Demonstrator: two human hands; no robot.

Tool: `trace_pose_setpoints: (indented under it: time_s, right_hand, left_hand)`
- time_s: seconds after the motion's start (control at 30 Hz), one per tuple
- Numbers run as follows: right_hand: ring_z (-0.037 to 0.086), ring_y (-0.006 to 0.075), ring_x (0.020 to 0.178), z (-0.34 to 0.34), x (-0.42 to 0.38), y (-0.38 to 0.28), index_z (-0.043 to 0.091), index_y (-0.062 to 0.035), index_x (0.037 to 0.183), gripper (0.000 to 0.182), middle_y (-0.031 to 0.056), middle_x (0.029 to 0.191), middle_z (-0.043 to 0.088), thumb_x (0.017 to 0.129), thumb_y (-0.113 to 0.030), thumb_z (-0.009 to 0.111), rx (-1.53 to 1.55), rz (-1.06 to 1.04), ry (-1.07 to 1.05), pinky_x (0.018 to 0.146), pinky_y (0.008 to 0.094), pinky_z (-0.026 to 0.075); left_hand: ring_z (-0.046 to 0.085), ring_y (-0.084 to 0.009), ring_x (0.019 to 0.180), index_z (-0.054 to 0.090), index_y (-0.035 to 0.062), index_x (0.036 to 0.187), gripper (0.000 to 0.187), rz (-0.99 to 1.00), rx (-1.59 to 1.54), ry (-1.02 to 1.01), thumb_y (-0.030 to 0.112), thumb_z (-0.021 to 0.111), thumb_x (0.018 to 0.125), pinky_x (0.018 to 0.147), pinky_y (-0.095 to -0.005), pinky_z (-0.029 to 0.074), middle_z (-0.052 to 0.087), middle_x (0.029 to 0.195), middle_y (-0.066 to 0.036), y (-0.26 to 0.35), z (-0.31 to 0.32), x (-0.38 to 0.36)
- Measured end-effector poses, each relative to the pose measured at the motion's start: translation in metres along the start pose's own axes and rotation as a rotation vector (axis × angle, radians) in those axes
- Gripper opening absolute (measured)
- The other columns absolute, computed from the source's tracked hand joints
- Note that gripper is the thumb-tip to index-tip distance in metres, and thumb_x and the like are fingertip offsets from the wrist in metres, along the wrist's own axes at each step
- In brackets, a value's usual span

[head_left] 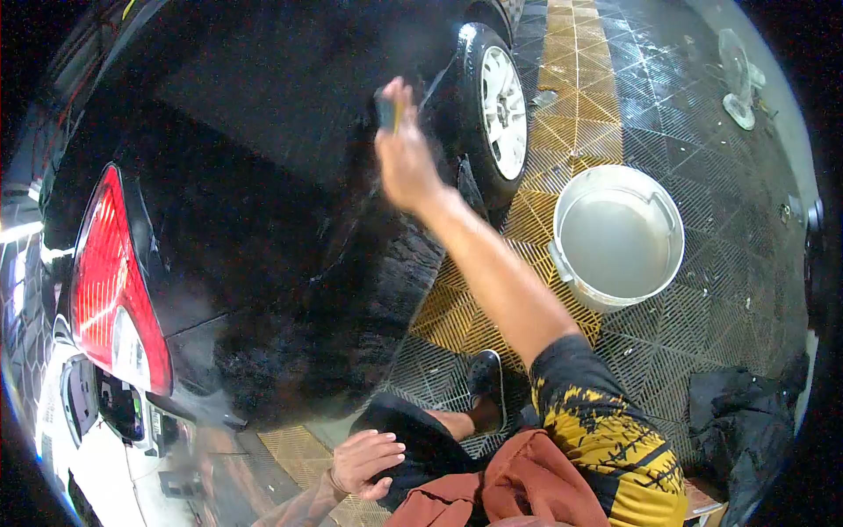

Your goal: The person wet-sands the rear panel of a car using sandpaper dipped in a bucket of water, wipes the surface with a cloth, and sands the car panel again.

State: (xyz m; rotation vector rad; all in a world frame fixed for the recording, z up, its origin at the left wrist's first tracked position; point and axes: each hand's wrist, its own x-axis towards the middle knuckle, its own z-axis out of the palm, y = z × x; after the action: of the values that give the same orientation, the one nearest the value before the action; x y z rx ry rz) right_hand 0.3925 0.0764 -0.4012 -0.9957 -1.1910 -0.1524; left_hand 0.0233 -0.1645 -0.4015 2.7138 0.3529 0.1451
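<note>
Rust-red cloth (544,474) foremost. Right hand (406,162): grip closed on small block (386,111), at black car (263,176). Left hand (364,463) rests open on knee (391,420).

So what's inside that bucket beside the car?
The bucket holds cloudy, greyish liquid, its surface below the rim. The liquid is too murky to see through, so the bottom, and anything sunk there, is hidden.

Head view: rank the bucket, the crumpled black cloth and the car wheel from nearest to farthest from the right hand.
Measured from the right hand:
1. Car wheel: just to its right.
2. Bucket: farther right, on the tiled floor.
3. Crumpled black cloth: lower right of the view.
</note>
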Motion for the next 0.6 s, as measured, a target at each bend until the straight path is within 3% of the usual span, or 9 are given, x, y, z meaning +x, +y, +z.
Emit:
trace_pose_setpoints:
  time_s: [0.07, 0.13, 0.17, 0.23, 0.3, 0.4, 0.53, 0.6]
  right_hand:
    - [0.005, 0.0462, 0.142, -0.011, 0.038, 0.015, 0.008, 0.0126, 0.144, 0.061, 0.0336, 0.152, 0.007, 0.095, -0.013, 0.032, 0.014, 0.16, -0.038, 0.118, 0.048, 0.007]
    - [0.004, 0.0462, 0.142, -0.003, 0.03, 0.008, 0.011, 0.0142, 0.143, 0.059, 0.0338, 0.152, 0.007, 0.095, -0.014, 0.03, -0.004, 0.118, 0.034, 0.118, 0.0484, 0.007]
    - [0.003, 0.0441, 0.143, 0.004, 0.01, -0.007, 0.012, 0.01, 0.146, 0.06, 0.0312, 0.153, 0.007, 0.095, -0.015, 0.03, 0.067, 0.048, 0.061, 0.117, 0.0486, 0.005]
    - [0.003, 0.0435, 0.144, 0.004, -0.025, -0.043, 0.013, 0.0061, 0.148, 0.06, 0.0293, 0.154, 0.008, 0.095, -0.015, 0.031, 0.132, 0.024, -0.028, 0.117, 0.0491, 0.004]
    - [0.003, 0.0428, 0.144, 0.009, -0.007, -0.018, 0.013, 0.0064, 0.148, 0.06, 0.0275, 0.155, 0.008, 0.096, -0.017, 0.032, 0.018, -0.033, 0.04, 0.117, 0.0493, 0.003]
    - [0.004, 0.0435, 0.144, 0.003, 0.042, 0.003, 0.011, 0.0103, 0.146, 0.063, 0.0293, 0.154, 0.006, 0.096, -0.02, 0.034, -0.081, 0.144, 0.047, 0.117, 0.0499, 0.004]
    - [0.006, 0.0444, 0.143, 0.015, -0.031, -0.066, 0.012, 0.0086, 0.146, 0.068, 0.0298, 0.154, 0.008, 0.096, -0.028, 0.039, 0.029, -0.056, -0.061, 0.116, 0.0506, 0.006]
    - [0.006, 0.0445, 0.143, 0.012, -0.01, -0.049, 0.013, 0.0082, 0.146, 0.067, 0.0302, 0.154, 0.008, 0.096, -0.027, 0.039, -0.044, -0.07, -0.025, 0.116, 0.051, 0.006]
  left_hand:
    - [0.064, -0.0267, 0.105, 0.07, 0.007, 0.1, 0.035, -0.011, 0.004, 0.005, 0.025, 0.06, 0.072, 0.091, -0.0418, 0.048, 0.069, 0.108, -0.008, 0.001, 0.001, -0.005]
    - [0.064, -0.0269, 0.105, 0.07, 0.0068, 0.1, 0.035, -0.016, 0.013, 0.016, 0.025, 0.061, 0.072, 0.091, -0.0422, 0.048, 0.069, 0.108, -0.009, 0.003, 0.0, -0.006]
    - [0.064, -0.0271, 0.104, 0.069, 0.0065, 0.1, 0.035, -0.021, 0.003, 0.017, 0.025, 0.061, 0.072, 0.09, -0.0422, 0.049, 0.069, 0.108, -0.009, 0.004, -0.001, -0.005]
    - [0.064, -0.0274, 0.103, 0.069, 0.0062, 0.1, 0.035, -0.031, 0.004, 0.033, 0.025, 0.061, 0.072, 0.09, -0.0423, 0.049, 0.069, 0.107, -0.009, 0.003, 0.001, -0.001]
    - [0.065, -0.0285, 0.1, 0.07, 0.0085, 0.097, 0.032, -0.008, 0.006, 0.077, 0.033, 0.056, 0.08, 0.09, -0.0428, 0.048, 0.07, 0.103, -0.008, 0.001, 0.005, -0.003]
    - [0.065, -0.0281, 0.1, 0.069, 0.0083, 0.096, 0.032, -0.014, -0.028, 0.061, 0.032, 0.056, 0.08, 0.09, -0.0429, 0.048, 0.07, 0.103, -0.008, 0.002, 0.004, -0.004]
    - [0.065, -0.0281, 0.101, 0.069, 0.008, 0.096, 0.031, -0.009, -0.02, 0.091, 0.03, 0.057, 0.079, 0.09, -0.0428, 0.048, 0.07, 0.102, -0.008, -0.003, 0.005, 0.0]
    - [0.065, -0.0281, 0.101, 0.069, 0.008, 0.095, 0.03, 0.017, -0.022, 0.087, 0.029, 0.057, 0.078, 0.09, -0.0423, 0.049, 0.07, 0.101, -0.007, -0.004, 0.002, -0.002]
